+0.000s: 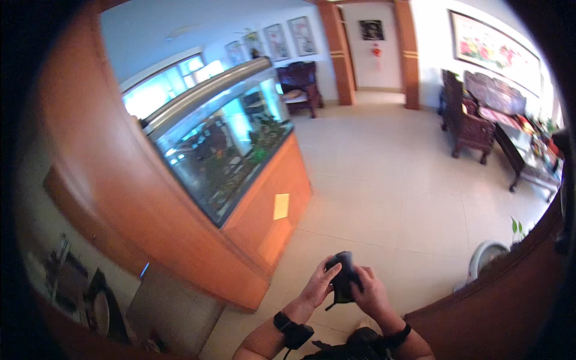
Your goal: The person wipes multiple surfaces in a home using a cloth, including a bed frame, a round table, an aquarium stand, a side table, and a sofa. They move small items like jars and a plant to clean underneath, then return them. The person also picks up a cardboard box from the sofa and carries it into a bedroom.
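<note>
A small dark object (344,278), maybe a pouch or case, is between my hands in front of my body, with a short strap or cord sticking out at its lower left. My left hand (320,282) grips its left side, the thumb lying across its face. On the right side, my right hand (370,289) has its fingers against the object; blur hides exactly how they hold it. Black bands are around both wrists, and the left one carries a black box-shaped device (297,334).
A fish tank (225,157) on a wooden cabinet (270,216) stands at the left beside a wood-trimmed wall. Carved wooden chairs (472,123) and a low table (524,157) are at the right. Ahead is a doorway (378,67). A round pale pot (483,256) sits at the lower right.
</note>
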Motion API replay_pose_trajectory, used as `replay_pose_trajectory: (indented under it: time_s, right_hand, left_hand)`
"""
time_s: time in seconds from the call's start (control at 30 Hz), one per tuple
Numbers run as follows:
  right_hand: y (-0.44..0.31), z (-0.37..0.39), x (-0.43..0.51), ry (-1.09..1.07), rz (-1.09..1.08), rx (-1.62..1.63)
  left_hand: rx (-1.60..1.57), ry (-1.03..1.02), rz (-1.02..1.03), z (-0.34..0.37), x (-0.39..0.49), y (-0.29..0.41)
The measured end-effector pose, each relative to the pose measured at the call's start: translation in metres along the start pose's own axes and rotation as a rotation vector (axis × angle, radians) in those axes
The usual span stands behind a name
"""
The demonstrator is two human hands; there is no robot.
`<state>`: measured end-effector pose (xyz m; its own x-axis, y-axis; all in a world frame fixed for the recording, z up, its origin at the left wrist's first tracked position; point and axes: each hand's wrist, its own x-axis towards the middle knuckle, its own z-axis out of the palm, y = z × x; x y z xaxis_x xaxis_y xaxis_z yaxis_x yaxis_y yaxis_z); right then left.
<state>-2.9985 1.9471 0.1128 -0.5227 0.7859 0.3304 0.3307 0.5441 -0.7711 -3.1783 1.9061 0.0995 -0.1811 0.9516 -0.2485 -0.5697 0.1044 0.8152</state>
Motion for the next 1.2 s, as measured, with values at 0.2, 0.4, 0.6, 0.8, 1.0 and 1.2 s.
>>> replay_pose_trajectory:
  time_s: [0.2, 0.4, 0.6, 0.8, 1.0, 1.2]
  right_hand:
    - [0.065, -0.01, 0.088, -0.06, -0.19, 0.049]
    - [0.14, -0.059, 0.215, 0.119, -0.129, 0.468]
    - [0.167, -0.061, 0.279, -0.416, 0.203, 0.885]
    - [0.189, -0.078, 0.322, -0.557, 0.381, 1.324]
    - [0.144, -0.047, 0.413, -0.588, 0.288, 1.437]
    - [0.098, -0.048, 0.514, -0.632, 0.207, 1.209]
  left_hand:
    - [0.188, 0.114, 0.131, 0.028, 0.136, 0.014]
    - [0.02, -0.056, 0.155, 0.072, 0.236, 0.064]
    - [0.44, 0.115, 0.354, 0.073, 0.293, 0.108]
    - [0.435, -0.053, 0.122, 0.057, 0.312, 0.139]
    - [0.394, 0.069, 0.311, 0.047, 0.349, 0.211]
    - [0.749, -0.004, 0.319, -0.01, 0.302, 0.362]
